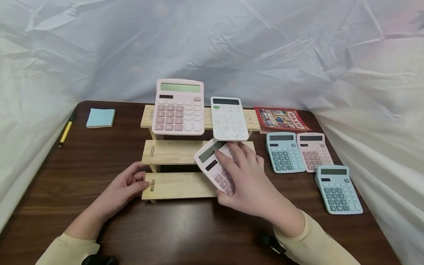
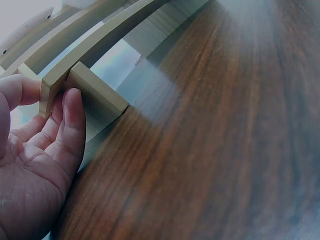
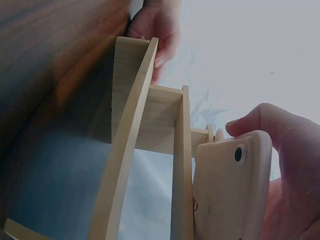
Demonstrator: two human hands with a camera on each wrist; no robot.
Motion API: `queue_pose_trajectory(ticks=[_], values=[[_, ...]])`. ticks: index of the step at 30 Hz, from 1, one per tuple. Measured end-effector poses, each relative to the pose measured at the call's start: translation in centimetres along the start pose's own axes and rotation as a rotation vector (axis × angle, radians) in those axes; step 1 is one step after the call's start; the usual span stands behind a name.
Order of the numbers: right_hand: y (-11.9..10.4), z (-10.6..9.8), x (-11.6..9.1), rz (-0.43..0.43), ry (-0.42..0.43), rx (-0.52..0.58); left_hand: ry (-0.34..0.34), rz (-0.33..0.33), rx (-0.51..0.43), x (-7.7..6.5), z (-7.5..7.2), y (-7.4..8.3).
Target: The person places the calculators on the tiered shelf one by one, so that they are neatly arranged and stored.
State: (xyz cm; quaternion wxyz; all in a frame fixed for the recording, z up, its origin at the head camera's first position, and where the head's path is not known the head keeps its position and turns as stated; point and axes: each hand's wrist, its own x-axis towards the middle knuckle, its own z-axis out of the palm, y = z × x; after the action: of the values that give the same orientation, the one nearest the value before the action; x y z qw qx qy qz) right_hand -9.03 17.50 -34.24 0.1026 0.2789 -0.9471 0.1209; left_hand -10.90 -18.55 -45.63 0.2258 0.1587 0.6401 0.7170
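Note:
A three-step wooden rack (image 1: 179,186) stands on the table. My left hand (image 1: 127,184) pinches the left end of its lowest board, and in the left wrist view the fingers (image 2: 74,112) bend around the board's corner. My right hand (image 1: 246,180) grips a pink calculator (image 1: 210,162), tilted, over the middle and lowest boards. In the right wrist view the back of that calculator (image 3: 227,185) faces the camera, close to a board's edge. On the top board lean a larger pink calculator (image 1: 179,106) and, to its right, a white calculator (image 1: 229,119).
Right of the rack lie a blue calculator (image 1: 285,152), a pink one (image 1: 314,151) and another blue one (image 1: 339,189). Behind them is a red booklet (image 1: 281,119). Blue sticky notes (image 1: 100,117) and a yellow-and-black pen (image 1: 66,132) lie at the left.

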Motion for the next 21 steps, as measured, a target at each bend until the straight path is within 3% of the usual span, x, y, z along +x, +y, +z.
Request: queue_pose_trajectory(ticks=[8, 21], values=[[-0.6, 0.3, 0.8, 0.010, 0.019, 0.018, 0.008, -0.012, 0.011, 0.1, 0.1, 0.1], [-2.1, 1.4, 2.4, 0.044, 0.006, -0.061, 0.011, -0.017, 0.011, 0.0, 0.1, 0.3]])
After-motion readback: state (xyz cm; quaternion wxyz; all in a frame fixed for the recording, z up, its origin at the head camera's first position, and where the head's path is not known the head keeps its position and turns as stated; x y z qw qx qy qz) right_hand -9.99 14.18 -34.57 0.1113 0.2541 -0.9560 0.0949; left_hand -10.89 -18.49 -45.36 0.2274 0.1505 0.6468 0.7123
